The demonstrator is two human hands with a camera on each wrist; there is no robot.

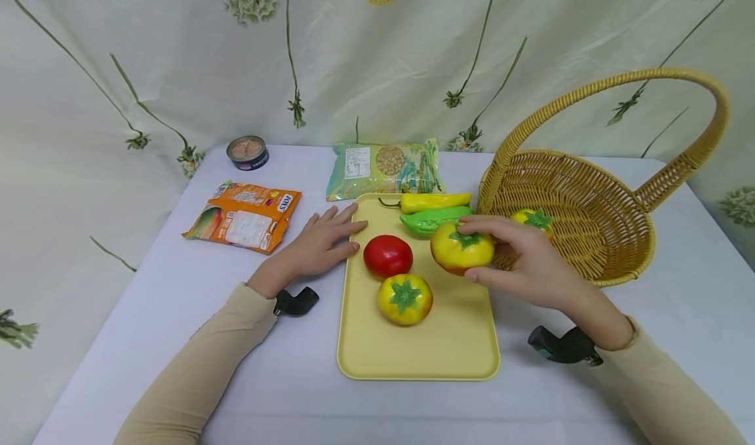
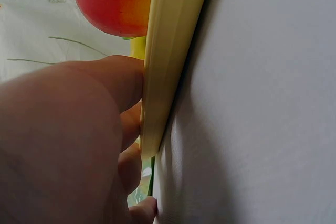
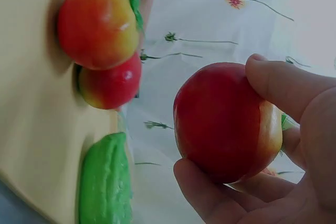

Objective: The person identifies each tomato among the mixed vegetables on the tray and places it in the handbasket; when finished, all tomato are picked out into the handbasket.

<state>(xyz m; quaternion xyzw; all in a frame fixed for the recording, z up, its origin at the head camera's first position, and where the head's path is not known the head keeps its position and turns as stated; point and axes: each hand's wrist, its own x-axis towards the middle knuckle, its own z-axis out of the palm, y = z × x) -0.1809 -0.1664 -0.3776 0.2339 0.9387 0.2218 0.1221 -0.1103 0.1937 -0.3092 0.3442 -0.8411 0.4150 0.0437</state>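
Observation:
My right hand (image 1: 533, 261) grips a yellow-and-red toy tomato (image 1: 462, 251) above the right side of the yellow tray (image 1: 419, 353). The right wrist view shows its red underside, with thumb and fingers around the tomato (image 3: 220, 124). My left hand (image 1: 321, 242) rests at the tray's left edge, fingertips touching the rim (image 2: 160, 77). On the tray sit a red tomato (image 1: 388, 257) and, just in front of it, another yellow tomato (image 1: 405, 299) with a green star-shaped top. Behind them lie a green bumpy vegetable (image 1: 427, 221) and a yellow pepper (image 1: 442, 202).
A wicker basket (image 1: 613, 268) with a tall handle stands right of the tray, with a yellow tomato (image 1: 533, 220) inside. Behind the tray lies a green packet (image 1: 389, 163). An orange packet (image 1: 248, 215) and a small round can (image 1: 248, 153) are at the left.

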